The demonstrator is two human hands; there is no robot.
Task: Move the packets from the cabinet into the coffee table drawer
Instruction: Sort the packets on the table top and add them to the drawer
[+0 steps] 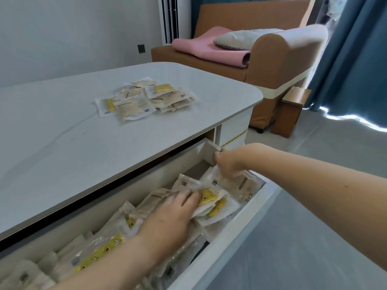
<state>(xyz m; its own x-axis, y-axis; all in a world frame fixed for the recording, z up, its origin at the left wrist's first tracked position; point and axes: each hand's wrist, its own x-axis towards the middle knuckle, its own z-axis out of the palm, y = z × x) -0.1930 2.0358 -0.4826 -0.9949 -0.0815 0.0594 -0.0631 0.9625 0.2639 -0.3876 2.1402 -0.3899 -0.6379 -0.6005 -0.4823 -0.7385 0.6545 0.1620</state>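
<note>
Left hand (167,220) flat, fingers straight on packets (211,204) in open drawer (236,225). Right hand (228,164) at far end, fingers curled, pinching a packet (245,185). More packets piled (144,99) on coffee table (62,132).

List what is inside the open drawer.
The drawer is packed with white and beige packets, some with yellow prints. The left hand presses on them; the right hand grips some at the far end. The drawer floor and lower layers are covered.

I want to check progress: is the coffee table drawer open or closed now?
Open: the drawer is pulled out, packets visible inside under both hands.
</note>
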